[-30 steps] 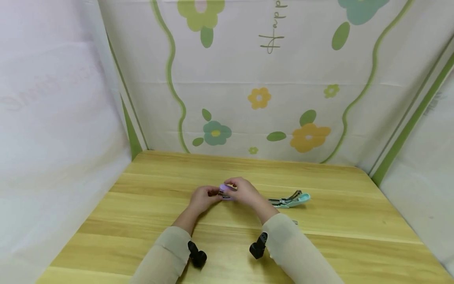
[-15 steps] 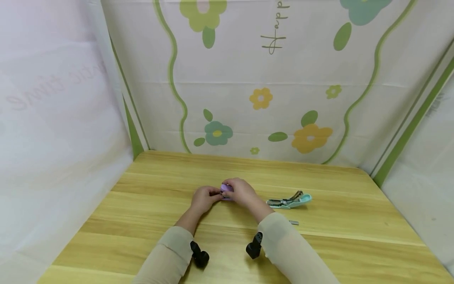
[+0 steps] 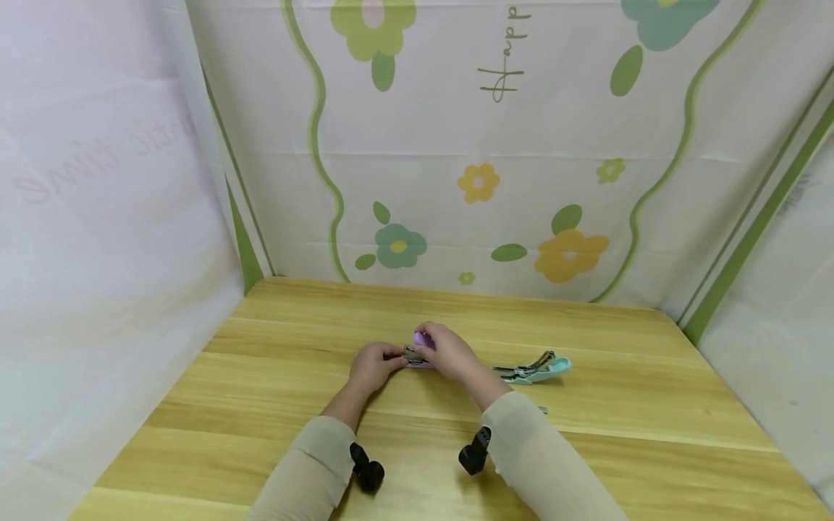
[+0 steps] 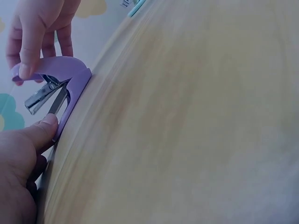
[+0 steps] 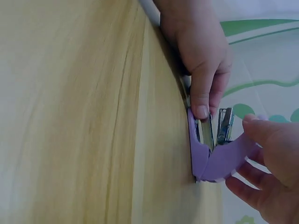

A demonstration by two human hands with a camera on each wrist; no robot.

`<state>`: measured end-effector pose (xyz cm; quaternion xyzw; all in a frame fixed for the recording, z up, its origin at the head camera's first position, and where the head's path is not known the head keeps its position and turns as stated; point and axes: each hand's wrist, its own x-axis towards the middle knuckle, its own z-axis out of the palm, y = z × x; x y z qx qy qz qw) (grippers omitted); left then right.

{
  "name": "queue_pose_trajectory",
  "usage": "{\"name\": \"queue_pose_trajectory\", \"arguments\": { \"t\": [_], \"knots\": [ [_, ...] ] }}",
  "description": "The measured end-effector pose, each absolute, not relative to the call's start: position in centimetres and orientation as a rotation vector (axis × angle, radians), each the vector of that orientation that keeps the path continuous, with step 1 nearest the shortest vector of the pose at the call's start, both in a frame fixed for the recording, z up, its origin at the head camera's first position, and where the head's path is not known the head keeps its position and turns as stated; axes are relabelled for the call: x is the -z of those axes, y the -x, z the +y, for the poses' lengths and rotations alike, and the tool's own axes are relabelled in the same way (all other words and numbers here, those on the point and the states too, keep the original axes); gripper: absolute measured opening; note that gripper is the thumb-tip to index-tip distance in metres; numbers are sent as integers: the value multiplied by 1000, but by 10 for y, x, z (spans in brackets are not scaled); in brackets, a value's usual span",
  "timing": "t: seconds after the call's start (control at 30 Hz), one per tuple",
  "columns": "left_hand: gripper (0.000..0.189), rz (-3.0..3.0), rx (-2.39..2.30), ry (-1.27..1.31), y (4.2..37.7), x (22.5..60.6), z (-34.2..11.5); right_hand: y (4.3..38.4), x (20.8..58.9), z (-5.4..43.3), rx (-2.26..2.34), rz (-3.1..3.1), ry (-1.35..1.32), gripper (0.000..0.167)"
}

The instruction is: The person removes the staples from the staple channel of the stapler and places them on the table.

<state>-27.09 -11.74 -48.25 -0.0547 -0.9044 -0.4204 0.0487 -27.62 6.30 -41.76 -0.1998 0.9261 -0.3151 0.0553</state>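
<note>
Between the hands a purple stapler (image 3: pixel 422 338) stands on the wooden table with its top arm swung up, its metal parts exposed. My left hand (image 3: pixel 374 367) pinches the front end of the stapler's base; in the left wrist view the thumb (image 4: pixel 48 120) presses there, beside the metal rail. My right hand (image 3: pixel 451 352) holds the raised purple cover, thumb on one side and fingers on the other in the right wrist view. The stapler's hinge end (image 5: pixel 201 170) is low, by the tabletop. My right hand partly hides the stapler in the head view.
Right of my right hand lies a second, teal stapler (image 3: pixel 554 367), opened out. A small silver strip (image 3: pixel 542 409) shows past my right sleeve. The wooden table (image 3: pixel 274 405) is bounded at the back by a flower-print cloth (image 3: pixel 417 130) and by cloth sides.
The purple cover has swung up and to the right with my right hand, exposing more of the metal parts. My left hand stays at the base's front end.
</note>
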Motion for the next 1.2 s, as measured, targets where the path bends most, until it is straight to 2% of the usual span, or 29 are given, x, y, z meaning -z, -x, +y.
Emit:
{"name": "queue_pose_trajectory", "arguments": {
  "t": [0.17,0.83,1.2],
  "knots": [
    [19,-2766,1269,154,271,484,-118,275,416,72,999,2771,624,41],
    [18,-2775,1186,183,270,482,-118,278,412,109,1178,2752,441,36],
    [19,-2755,1176,194,268,483,-117,282,419,139,1153,2773,394,25]
  ]
}}
